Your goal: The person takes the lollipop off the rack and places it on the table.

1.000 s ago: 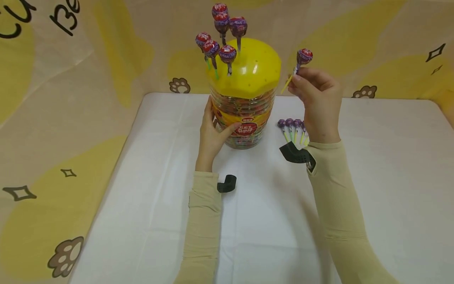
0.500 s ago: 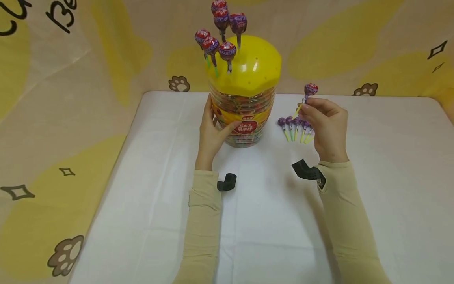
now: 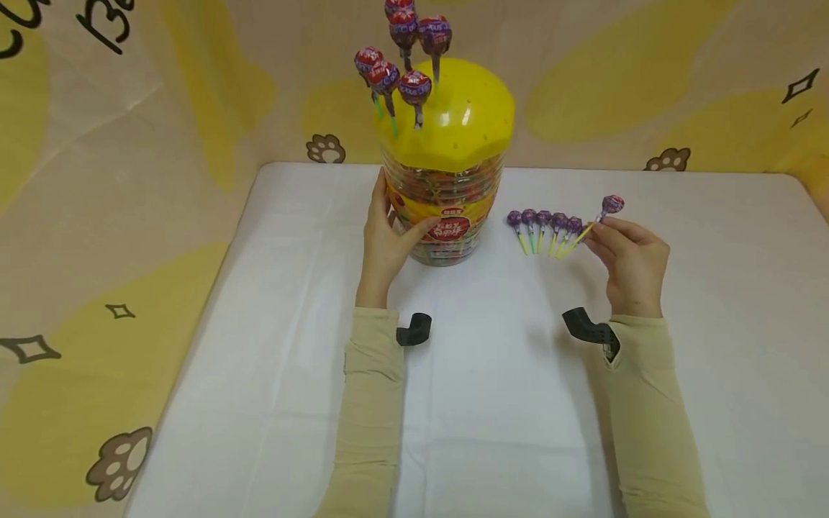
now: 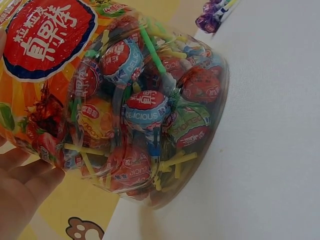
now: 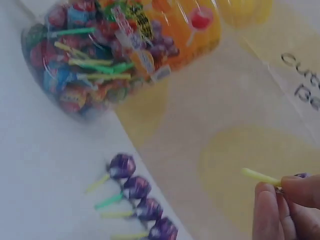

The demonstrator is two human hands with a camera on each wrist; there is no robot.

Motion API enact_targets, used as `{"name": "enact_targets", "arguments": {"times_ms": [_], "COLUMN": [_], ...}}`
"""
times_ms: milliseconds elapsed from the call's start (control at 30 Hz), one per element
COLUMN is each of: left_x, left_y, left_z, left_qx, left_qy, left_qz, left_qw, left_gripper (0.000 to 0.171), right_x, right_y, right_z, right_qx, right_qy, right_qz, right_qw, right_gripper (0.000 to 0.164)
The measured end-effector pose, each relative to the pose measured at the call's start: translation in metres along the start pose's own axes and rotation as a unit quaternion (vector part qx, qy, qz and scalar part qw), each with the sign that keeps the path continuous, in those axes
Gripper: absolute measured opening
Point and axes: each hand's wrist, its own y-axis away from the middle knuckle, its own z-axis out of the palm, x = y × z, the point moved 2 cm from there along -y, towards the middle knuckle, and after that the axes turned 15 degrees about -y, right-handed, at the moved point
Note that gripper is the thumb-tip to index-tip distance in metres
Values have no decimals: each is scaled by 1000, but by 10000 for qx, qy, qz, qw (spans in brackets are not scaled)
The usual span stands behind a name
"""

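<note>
My left hand (image 3: pixel 383 241) holds the clear jar (image 3: pixel 476 188) of wrapped lollipops from its left side, thumb across the label. In the left wrist view, fingers (image 4: pixel 37 185) lie along the jar's side. Several purple lollipops (image 3: pixel 415 88) stand stick-down in the left part of its yellow lid (image 3: pixel 479 115). My right hand (image 3: pixel 637 270) pinches one purple lollipop (image 3: pixel 612 204) by its yellow stick, head up, at the right end of a row of lollipops (image 3: pixel 543 218) on the table. The right wrist view shows the stick (image 5: pixel 261 176) sticking out between thumb and fingers.
A white cloth covers the table (image 3: pixel 492 403). Behind it and at the left hangs a yellow and beige patterned backdrop (image 3: pixel 583 93), close to the table's back edge. Black camera mounts (image 3: pixel 415 329) sit at both wrists.
My right hand has brought the lollipop down and to the right, from beside the yellow lid to the right end of the row. The left hand stays on the jar. The view has shifted slightly.
</note>
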Motion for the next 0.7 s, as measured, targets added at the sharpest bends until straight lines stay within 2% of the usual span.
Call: {"name": "enact_targets", "arguments": {"times_ms": [133, 333, 533, 700], "left_x": [0, 0, 0, 1], "left_y": [0, 0, 0, 0], "left_z": [1, 0, 1, 2], "left_qx": [38, 50, 25, 34], "left_qy": [-15, 9, -19, -21], "left_qz": [-2, -13, -15, -17], "left_qw": [10000, 10000, 10000, 10000], "left_gripper": [98, 98, 97, 96], "right_x": [-2, 5, 12, 14], "right_y": [-6, -13, -18, -21], "right_z": [-20, -42, -54, -58], "right_qx": [452, 838, 1282, 1340], "right_qy": [-259, -327, -401, -199], "right_qz": [455, 777, 1114, 1149], "right_qw": [9976, 9929, 9847, 9841], "right_gripper": [7, 9, 11, 12]}}
